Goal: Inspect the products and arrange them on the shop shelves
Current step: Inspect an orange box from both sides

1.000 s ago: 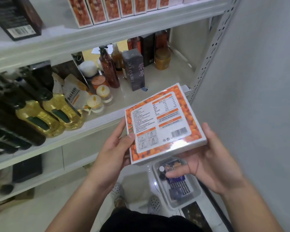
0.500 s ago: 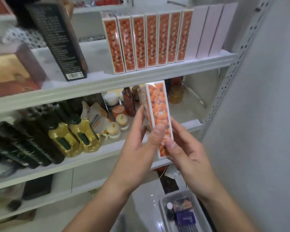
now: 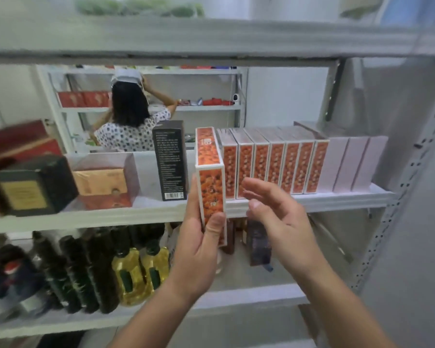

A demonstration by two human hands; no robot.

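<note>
Orange box (image 3: 210, 182) upright between left hand (image 3: 199, 252) fingers (image 3: 193, 197) (right hand (image 3: 281, 222) apart).

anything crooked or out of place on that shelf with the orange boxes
Nothing looks spilled or damaged. The orange boxes stand in an even row; only the box in the left hand sits out of line, held at the row's left end.

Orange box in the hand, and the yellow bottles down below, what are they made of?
The orange box, gripped by the left hand, looks like printed cardboard with a slightly glossy finish: straight folded edges, white borders and a soft sheen. The yellow bottles seem to be clear plastic or glass holding golden liquid, since light shines through; the blur leaves that open.
</note>
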